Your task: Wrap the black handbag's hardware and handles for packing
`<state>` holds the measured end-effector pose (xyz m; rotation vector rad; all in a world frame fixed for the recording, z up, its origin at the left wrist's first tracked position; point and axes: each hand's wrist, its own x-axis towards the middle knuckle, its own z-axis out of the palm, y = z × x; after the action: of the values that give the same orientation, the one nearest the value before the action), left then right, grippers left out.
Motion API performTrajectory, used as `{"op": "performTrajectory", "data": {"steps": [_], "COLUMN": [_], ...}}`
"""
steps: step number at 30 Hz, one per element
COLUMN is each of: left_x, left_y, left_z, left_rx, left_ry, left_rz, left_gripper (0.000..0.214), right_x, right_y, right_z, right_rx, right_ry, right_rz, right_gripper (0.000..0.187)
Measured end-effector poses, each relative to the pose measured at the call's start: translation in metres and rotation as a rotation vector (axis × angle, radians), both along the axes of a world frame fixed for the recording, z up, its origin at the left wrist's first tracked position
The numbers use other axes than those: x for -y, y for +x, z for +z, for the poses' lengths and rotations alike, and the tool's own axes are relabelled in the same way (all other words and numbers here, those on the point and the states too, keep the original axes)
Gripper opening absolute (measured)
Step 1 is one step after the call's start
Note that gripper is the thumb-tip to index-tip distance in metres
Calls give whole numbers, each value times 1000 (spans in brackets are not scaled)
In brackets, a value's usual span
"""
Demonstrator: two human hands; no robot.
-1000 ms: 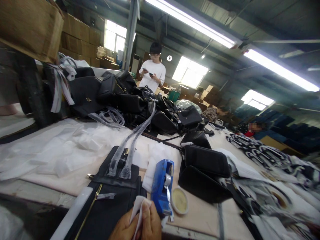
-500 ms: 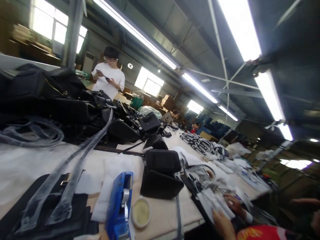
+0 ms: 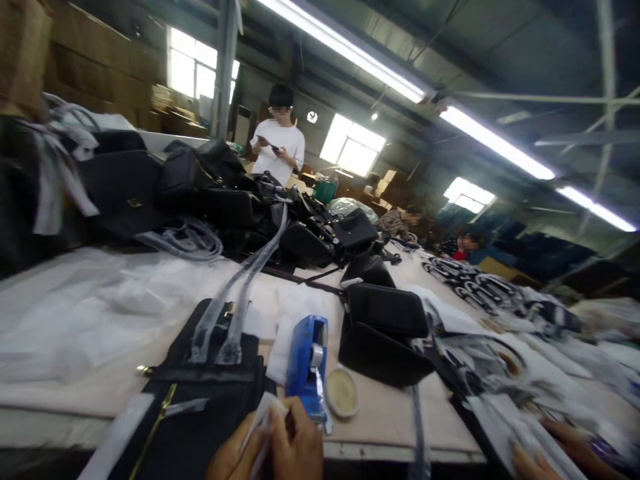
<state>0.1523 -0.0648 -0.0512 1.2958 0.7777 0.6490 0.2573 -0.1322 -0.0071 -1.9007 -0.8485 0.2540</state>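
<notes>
The person's left hand (image 3: pixel 233 452) and right hand (image 3: pixel 300 443) are close together at the near edge of the tabletop (image 3: pixel 383 427), both pinching a folded white sheet (image 3: pixel 261 420) between thumb and fingers. The sheet stands up between them, over the lower right part of a black bag (image 3: pixel 200 433).

From the hands, that bag spreads toward nine and ten o'clock, lying flat with a gold zipper (image 3: pixel 163 413) running along its left side. Clear-wrapped straps (image 3: pixel 214 313) reach from its top toward twelve o'clock, up to a pile of black bags (image 3: pixel 230 208). A blue tape dispenser (image 3: pixel 299 363) stands at one o'clock, just beyond the right hand, and a round tub (image 3: pixel 342 393) sits beside it at two o'clock. Farther out at two o'clock is a boxy black bag (image 3: pixel 383 360).

Thin white wrapping (image 3: pixel 100 307) lies at ten o'clock. Past the pile, at twelve o'clock, a co-worker in a white shirt (image 3: pixel 280 147) stands, while another person's hand (image 3: pixel 533 465) shows at three o'clock, partly cut off.
</notes>
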Motion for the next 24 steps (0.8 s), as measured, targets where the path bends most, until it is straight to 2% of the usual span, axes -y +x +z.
{"op": "performTrajectory", "data": {"steps": [3,8,11,14,17,19,24], "left_x": [7,3,2,4,10,13,19], "left_y": [-9,-9,-7,-4,1,3,4], "left_z": [-2,-11,-9,-5,-5,-10,-35], "left_rx": [-4,-93,-182,-287,-391,-450,-506], "left_ry": [213,769,1016,1164,1241,1202,1120], "left_rz": [-46,-87,-107,-114,-62,-71,-111], "left_gripper": [47,50,61,67,72,75,80], "right_x": [-13,-9,-10,-10,-7,-4,1], "right_y": [-19,-4,-4,-10,-15,-15,-10], "right_z": [-13,-21,-25,-24,-17,-12,-13], "right_rx": [-119,-327,-320,-228,-142,-110,-19], "right_ry": [-30,14,40,113,91,46,3], "right_rz": [-12,4,-47,-124,-113,-77,17], "right_gripper": [29,21,23,24,29,33,35]}}
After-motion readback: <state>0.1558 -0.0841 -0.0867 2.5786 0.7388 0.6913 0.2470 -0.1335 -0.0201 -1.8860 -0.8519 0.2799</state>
